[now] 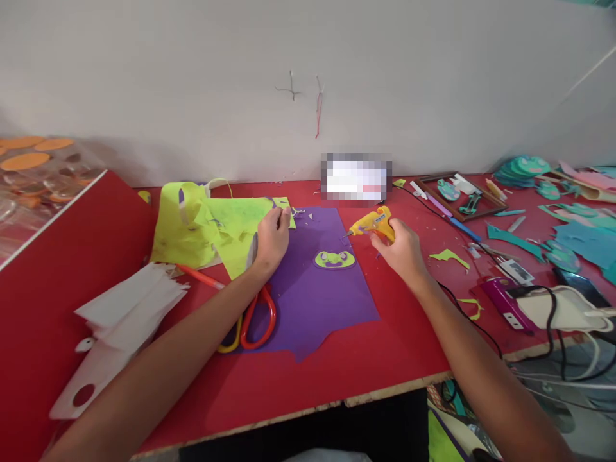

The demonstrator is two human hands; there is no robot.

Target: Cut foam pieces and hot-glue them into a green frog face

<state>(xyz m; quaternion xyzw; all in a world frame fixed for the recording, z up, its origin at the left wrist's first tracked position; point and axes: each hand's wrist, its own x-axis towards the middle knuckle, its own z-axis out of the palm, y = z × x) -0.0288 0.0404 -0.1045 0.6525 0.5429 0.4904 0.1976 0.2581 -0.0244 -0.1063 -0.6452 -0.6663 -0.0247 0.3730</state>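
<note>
My right hand [402, 247] is wrapped round a small yellow glue gun [373, 223], its nozzle pointing left over the purple foam sheet [312, 289]. A green frog-face cutout [335, 259] lies on that sheet below the nozzle. My left hand [272, 239] rests at the sheet's upper left edge, fingers pinched on a small scrap I cannot make out, beside the lime-green foam sheets [212, 224]. Red and yellow-handled scissors [255, 321] lie under my left forearm.
White paper pieces [129, 308] and an orange pen [199, 277] lie at left on the red table [308, 378]. At right are teal foam cutouts [577, 237], a wooden frame tray [457, 192], a purple device [503, 301], cables and green scraps. A wall stands behind.
</note>
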